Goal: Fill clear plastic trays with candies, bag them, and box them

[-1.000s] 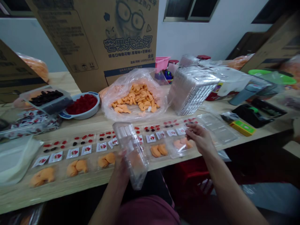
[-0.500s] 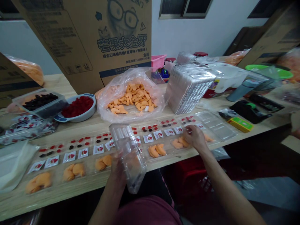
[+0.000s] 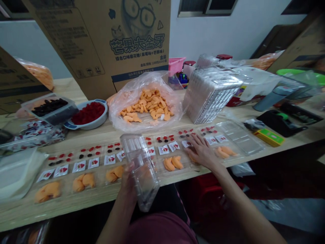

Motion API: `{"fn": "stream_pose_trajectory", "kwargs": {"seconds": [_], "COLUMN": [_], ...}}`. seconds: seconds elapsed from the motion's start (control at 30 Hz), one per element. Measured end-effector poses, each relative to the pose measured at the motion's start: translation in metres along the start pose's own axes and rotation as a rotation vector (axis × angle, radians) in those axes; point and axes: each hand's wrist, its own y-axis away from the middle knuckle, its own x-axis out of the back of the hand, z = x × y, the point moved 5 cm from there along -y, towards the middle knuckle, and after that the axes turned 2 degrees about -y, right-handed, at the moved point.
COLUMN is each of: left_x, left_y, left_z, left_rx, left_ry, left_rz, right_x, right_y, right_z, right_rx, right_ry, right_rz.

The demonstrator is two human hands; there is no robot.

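Observation:
My left hand [image 3: 129, 183] is wrapped round clear plastic trays [image 3: 142, 169], tilted upright over the table's front edge; I cannot tell how many are nested there. My right hand [image 3: 203, 152] lies palm down with fingers spread over a filled tray, covering part of its orange candies and a white sachet [image 3: 187, 144]. Filled trays stand in a row, each with red and dark gummies at the back, white sachets in the middle and orange candies [image 3: 173, 163] in front. Right of my hand, another tray holds orange candies [image 3: 225, 151] and two sachets.
Behind the row are a bag of orange candies [image 3: 149, 105], a bowl of red gummies [image 3: 101, 117], a tub of dark gummies [image 3: 52, 106] and a tall stack of clear trays [image 3: 212, 96]. A cardboard box [image 3: 99, 78] stands behind. At right lies a tape dispenser [image 3: 281, 122].
My right hand has moved left from one tray to the neighbouring one, and its bent fingers have spread flat. My left hand still holds the clear trays. The view has shifted slightly.

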Motion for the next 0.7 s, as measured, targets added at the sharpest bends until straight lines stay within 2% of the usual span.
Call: {"fn": "stream_pose_trajectory", "kwargs": {"seconds": [0.17,0.33,0.5,0.6,0.7], "left_x": [0.004,0.0,0.002,0.0,-0.003], "left_y": [0.001,-0.003,-0.004,-0.004,-0.003], "left_z": [-0.005,-0.004,0.001,0.002,-0.001], "left_rx": [0.085,0.036,-0.036,-0.071,-0.034], "left_ry": [0.005,0.04,0.05,0.042,0.017], "left_rz": [0.024,-0.049,-0.094,-0.091,-0.083], "right_x": [0.01,0.007,0.0,-0.004,-0.009], "right_y": [-0.008,-0.023,-0.019,-0.015,-0.013], "right_z": [-0.009,-0.03,-0.023,-0.024,-0.022], "right_rx": [0.002,0.036,-0.06,-0.028,-0.015], "right_ry": [-0.045,-0.029,-0.029,-0.014,-0.008], "right_rz": [0.005,-0.041,-0.062,-0.033,-0.012]}}
